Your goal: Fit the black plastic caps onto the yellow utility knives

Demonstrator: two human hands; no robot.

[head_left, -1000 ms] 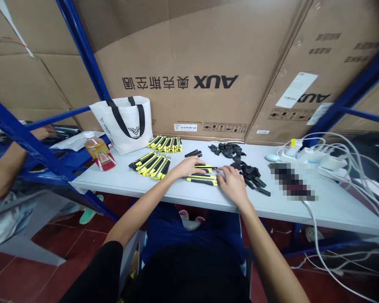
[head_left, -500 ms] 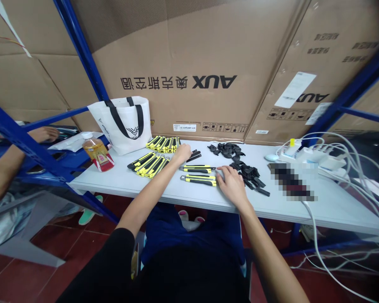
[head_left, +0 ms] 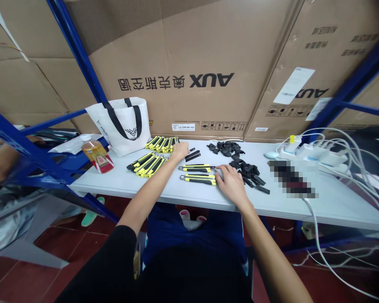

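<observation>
Two yellow-and-black utility knives [head_left: 197,174] lie side by side in the middle of the white table [head_left: 139,187]. My right hand [head_left: 230,184] rests flat at their right ends, fingers spread. My left hand [head_left: 180,150] reaches farther back and touches small black strips [head_left: 192,155], next to a row of finished knives [head_left: 163,144]. A second batch of knives [head_left: 147,163] lies to the left. Loose black plastic parts [head_left: 240,162] are heaped to the right of my right hand.
A white tote bag [head_left: 121,124] and a drink bottle [head_left: 95,155] stand at the table's left. A power strip with white cables [head_left: 316,153] sits at the right. Large cardboard boxes [head_left: 189,63] form the back wall. Another person's arm [head_left: 1,162] shows at far left behind blue racking [head_left: 31,149].
My left hand has moved from the near knives back to the black strips by the far row. My right hand has stayed in place by the two knives.
</observation>
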